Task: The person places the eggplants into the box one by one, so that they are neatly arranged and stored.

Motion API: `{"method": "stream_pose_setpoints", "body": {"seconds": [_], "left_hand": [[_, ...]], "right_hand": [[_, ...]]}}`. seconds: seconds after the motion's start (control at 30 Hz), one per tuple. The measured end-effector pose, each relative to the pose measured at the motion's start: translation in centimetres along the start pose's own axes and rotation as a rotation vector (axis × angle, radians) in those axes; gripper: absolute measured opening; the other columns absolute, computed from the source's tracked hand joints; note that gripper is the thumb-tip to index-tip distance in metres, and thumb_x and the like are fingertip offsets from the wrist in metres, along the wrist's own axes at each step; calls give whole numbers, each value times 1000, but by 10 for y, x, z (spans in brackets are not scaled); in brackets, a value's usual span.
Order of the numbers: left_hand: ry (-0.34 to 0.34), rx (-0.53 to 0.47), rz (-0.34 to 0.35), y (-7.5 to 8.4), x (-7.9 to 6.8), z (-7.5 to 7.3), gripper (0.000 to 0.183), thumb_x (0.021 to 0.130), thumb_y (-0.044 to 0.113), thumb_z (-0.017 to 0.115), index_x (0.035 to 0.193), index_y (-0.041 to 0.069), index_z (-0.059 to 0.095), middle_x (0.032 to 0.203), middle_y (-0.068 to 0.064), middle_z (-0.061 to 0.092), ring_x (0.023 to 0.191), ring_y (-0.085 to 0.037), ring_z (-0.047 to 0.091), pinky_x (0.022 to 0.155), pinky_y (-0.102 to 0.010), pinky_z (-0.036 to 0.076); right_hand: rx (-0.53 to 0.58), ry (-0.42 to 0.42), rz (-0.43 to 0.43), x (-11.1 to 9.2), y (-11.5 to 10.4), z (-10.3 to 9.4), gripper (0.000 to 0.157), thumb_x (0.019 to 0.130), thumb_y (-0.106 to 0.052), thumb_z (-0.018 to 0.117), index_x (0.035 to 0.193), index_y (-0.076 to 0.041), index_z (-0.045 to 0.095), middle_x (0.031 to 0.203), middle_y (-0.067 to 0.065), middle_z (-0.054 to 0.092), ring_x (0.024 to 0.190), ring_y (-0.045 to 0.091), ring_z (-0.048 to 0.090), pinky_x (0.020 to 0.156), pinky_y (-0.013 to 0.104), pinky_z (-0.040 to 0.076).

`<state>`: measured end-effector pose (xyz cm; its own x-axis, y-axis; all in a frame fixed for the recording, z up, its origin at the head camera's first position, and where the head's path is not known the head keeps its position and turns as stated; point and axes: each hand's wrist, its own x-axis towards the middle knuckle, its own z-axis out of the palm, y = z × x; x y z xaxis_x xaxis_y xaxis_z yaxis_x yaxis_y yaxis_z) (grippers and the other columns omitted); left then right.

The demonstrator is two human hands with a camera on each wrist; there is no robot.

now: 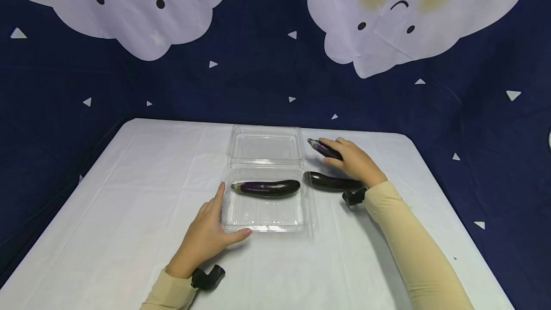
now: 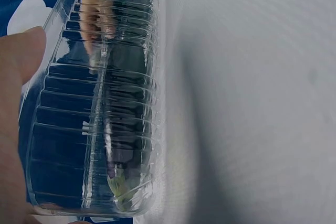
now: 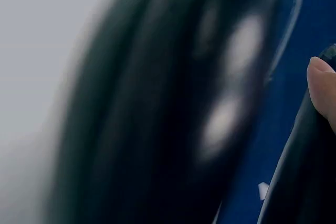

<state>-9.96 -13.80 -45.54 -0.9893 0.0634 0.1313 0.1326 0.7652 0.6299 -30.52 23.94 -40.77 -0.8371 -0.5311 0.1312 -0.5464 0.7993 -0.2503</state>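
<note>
A clear plastic clamshell container [image 1: 267, 213] lies on the table with its lid folded back. In its base rests one dark purple eggplant [image 1: 266, 188], stem end to the left. My left hand [image 1: 206, 233] touches the container's near left corner, fingers straight along the left side and thumb at the front rim. At the right, my right hand [image 1: 355, 159] grips another eggplant [image 1: 324, 149], its stem end pointing left toward the lid. A third eggplant [image 1: 331, 182] lies beside the container, below the right hand; its blurred body [image 3: 168, 98] fills much of the right wrist view.
A white cloth covers the table [image 1: 142, 195]. The container's lid [image 1: 267, 145] lies flat toward the back edge. Behind the table hangs a dark blue curtain [image 1: 258, 85] printed with clouds and small white triangles. Each wrist wears a black camera mount [image 1: 208, 278].
</note>
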Motion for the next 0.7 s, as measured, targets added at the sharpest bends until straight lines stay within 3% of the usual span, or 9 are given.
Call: {"method": "stream_pose_setpoints", "body": {"seconds": [0.27,0.7], "left_hand": [[-4,-2,-1,1,0,0,131,67,70,79,160,7,11,151,-23,44,131,-38,49,100,-57,46],[0,-5,-2,-1,1,0,132,65,70,79,160,9,11,152,-21,44,131,-37,48,101,-57,46]], "right_hand": [[2,14,-88,4,-33,-17,64,92,-39,69,150,-26,45,111,6,61,97,23,55,87,44,46],[-54,-40,-258,11,-96,-22,59,96,-45,62,150,-29,45,106,-2,59,90,17,54,81,37,48]]}}
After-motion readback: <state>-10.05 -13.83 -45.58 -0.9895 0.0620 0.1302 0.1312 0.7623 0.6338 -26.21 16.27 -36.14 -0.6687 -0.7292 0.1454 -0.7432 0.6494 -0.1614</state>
